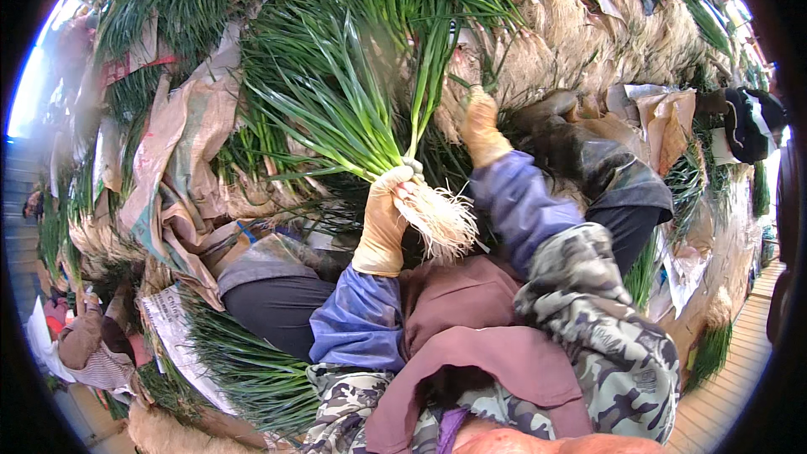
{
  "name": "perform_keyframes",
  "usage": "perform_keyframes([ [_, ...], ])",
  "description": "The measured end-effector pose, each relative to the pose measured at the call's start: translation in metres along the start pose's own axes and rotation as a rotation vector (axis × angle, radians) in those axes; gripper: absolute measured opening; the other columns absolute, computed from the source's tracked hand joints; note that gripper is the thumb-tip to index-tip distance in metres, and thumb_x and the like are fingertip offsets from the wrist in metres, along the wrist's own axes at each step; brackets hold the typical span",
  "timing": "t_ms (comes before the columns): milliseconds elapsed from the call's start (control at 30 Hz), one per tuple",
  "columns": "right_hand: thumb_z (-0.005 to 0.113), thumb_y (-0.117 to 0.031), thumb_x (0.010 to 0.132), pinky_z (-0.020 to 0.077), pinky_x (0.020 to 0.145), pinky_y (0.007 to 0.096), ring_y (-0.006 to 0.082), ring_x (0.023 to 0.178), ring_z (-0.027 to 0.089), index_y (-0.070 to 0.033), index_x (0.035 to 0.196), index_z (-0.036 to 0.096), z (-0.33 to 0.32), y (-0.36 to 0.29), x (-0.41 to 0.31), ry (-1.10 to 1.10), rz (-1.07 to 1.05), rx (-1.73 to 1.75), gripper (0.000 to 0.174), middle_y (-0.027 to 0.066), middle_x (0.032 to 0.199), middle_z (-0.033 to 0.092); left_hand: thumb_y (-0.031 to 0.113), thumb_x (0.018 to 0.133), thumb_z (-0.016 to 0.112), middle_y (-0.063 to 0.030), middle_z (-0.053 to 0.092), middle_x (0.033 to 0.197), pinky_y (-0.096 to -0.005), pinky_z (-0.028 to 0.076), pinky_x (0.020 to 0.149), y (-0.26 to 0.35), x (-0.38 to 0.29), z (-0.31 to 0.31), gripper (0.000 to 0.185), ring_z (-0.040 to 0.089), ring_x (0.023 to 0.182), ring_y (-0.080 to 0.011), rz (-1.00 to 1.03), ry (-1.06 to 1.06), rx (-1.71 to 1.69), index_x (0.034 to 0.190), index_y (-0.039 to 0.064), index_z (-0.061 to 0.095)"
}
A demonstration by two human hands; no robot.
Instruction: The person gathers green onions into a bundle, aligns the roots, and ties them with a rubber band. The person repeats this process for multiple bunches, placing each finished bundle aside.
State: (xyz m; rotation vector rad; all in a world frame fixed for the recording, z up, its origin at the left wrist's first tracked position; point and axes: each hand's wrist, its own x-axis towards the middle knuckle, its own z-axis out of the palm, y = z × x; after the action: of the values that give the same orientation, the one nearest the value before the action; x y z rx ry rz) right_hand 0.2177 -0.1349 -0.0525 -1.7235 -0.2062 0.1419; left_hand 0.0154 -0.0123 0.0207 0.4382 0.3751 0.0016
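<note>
In a tan rubber glove, my left hand [383, 217] grips a bunch of spring onions [369, 120] near the base, above my lap. The green leaves fan out away from me, and the pale stringy roots [441, 217] hang out toward my body. My right hand [484, 123], gloved alike and slightly blurred, reaches forward past the bunch. It is beside the roots of the piled spring onions [555, 31], close to a thin green leaf. Its fingertips are hard to make out, so whether it holds anything is unclear.
Heaped spring onions [290, 44] lie ahead of me. Crumpled woven sacks [183, 151] lie on the left, and more leaves [252, 366] lie beside my left leg. Another person [101, 340] sits at the far left. Wooden slats [734, 353] show at right.
</note>
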Motion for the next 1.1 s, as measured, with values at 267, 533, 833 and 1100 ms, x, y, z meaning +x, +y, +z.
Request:
perform_keyframes([
  [267,0.064,-0.028,0.078,0.0503,0.077,0.0367,0.0299,0.087,0.064,-0.005,0.113,0.055,-0.033,-0.057,-0.022,-0.525,-0.287,-0.557,0.042,0.0156,0.091,0.065,0.007,0.08,0.06,-0.0133,0.062,0.09,-0.035,0.051,0.072,0.004,-0.003,0.013,0.018,0.058,0.076,-0.0219,0.028,-0.018,-0.145,0.096,0.0,0.058],
  [533,0.061,0.005,0.075,0.0451,0.064,0.025,0.0095,0.071,0.051,-0.003,0.094,0.056,0.027,-0.068,-0.059,-0.642,0.025,0.325,0.022,-0.0008,0.078,0.056,0.01,0.08,0.059,-0.0152,0.062,0.091,-0.0353,0.05,0.071,0.009,-0.012,0.026,0.023,0.057,0.075,-0.0224,0.1,-0.014,-0.117,0.099,-0.002,0.059],
  [833,0.065,-0.028,0.085,0.0304,0.041,0.0187,0.0063,0.042,0.04,-0.008,0.09,0.063,-0.015,-0.05,0.011,0.242,-0.103,0.356,0.02,-0.0038,0.062,0.055,0.008,0.078,0.058,-0.0162,0.062,0.094,-0.035,0.05,0.069,0.009,-0.014,0.029,0.036,0.057,0.074,-0.021,0.068,0.0,-0.28,0.112,-0.001,0.056],
  [1100,0.064,-0.025,0.087,0.0313,0.043,0.0219,0.0086,0.048,0.044,-0.006,0.082,0.066,0.025,-0.022,-0.021,-0.333,0.459,0.496,0.02,0.0006,0.065,0.058,0.008,0.082,0.061,-0.0082,0.062,0.073,-0.0301,0.053,0.058,0.007,0.001,-0.007,0.023,0.061,0.063,-0.0175,-0.045,0.061,-0.024,0.104,-0.001,0.058],
])
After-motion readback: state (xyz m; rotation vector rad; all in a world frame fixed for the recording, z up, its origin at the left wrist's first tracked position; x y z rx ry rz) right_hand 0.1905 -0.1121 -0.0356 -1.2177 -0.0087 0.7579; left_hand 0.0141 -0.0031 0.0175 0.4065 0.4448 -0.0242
